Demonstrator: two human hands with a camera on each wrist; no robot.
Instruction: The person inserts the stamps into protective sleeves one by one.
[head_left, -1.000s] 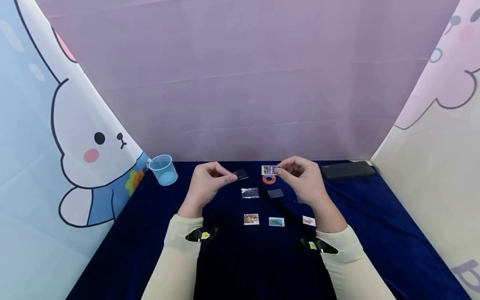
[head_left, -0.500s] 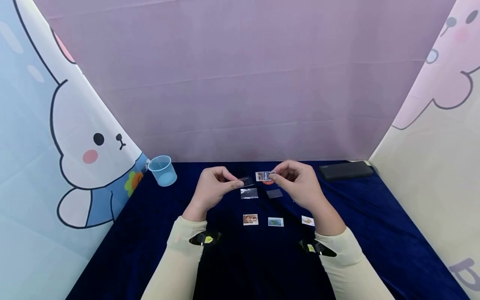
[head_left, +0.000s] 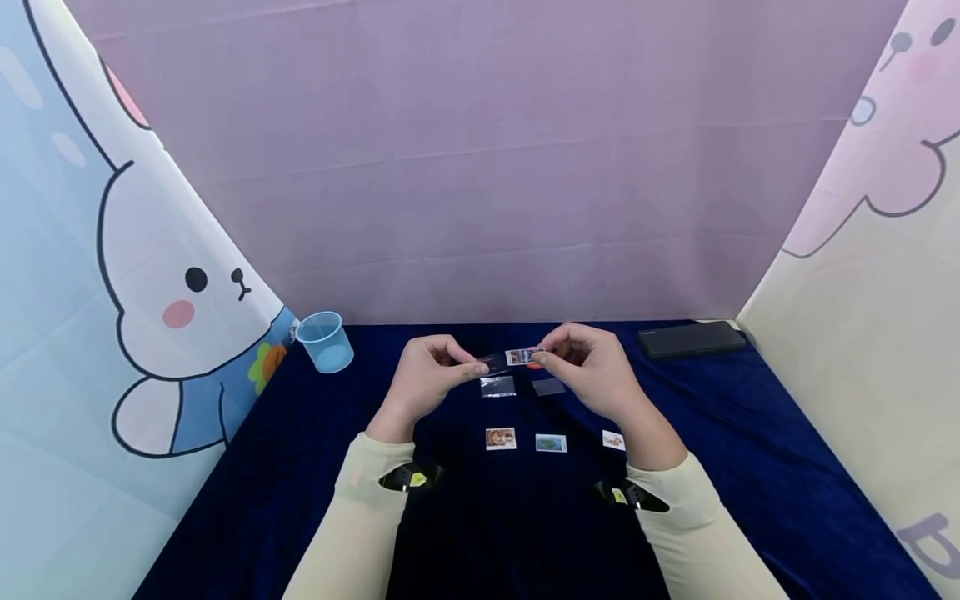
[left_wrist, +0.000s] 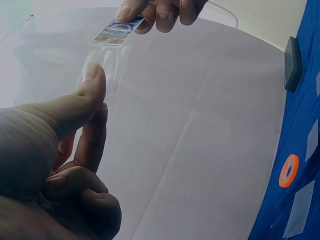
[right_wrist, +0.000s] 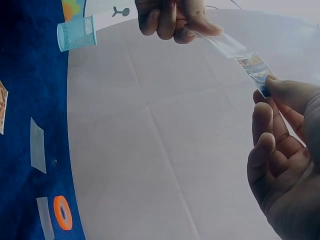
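My left hand (head_left: 431,375) pinches a small clear plastic sleeve (left_wrist: 118,67) between thumb and finger, above the table. Between the thumb and fingers of my right hand (head_left: 596,367) is a small white-bordered picture stamp (right_wrist: 254,70). The stamp's free end is right at the mouth of the sleeve in both wrist views, the two lined up end to end. On the dark blue cloth below lie two more clear sleeves, a shiny left one (head_left: 498,386) and a right one (head_left: 548,387). Nearer me lie a brown stamp (head_left: 501,438), a blue-green stamp (head_left: 551,443) and a pale stamp (head_left: 613,439).
An orange ring-shaped roll (left_wrist: 289,171) lies behind the sleeves, partly hidden by my right hand in the head view. A light blue mesh cup (head_left: 325,342) stands at the back left. At the back right is a flat black case (head_left: 691,340). Printed and plain curtains enclose the table.
My right hand has moved left and slightly down with the stamp. My left hand has moved right and a little down with the sleeve, bringing the two together.
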